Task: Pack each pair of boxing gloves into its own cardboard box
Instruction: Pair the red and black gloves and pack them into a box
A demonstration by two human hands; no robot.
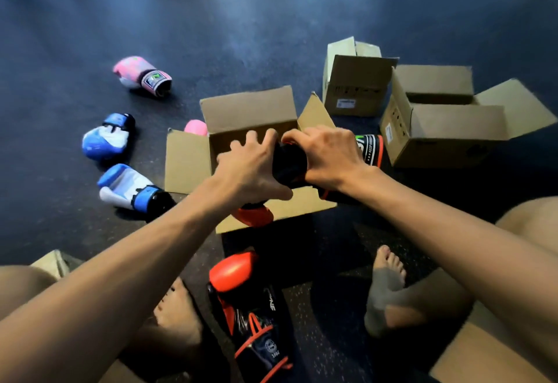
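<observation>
3 open boxes on floor [271,20]: centre box [250,111], labelled box [356,87] & wide box [447,132] far right. Centre box's flap half hides pink glove [196,127]. 2nd pink glove [142,76] far left. Blue glove [105,139] & 2nd blue glove [129,189] left. Near glove [241,289], black-orange, lies nearest. Left hand [250,171] & right hand [329,156] both curl round held glove [290,165], black-orange, over centre box.
</observation>
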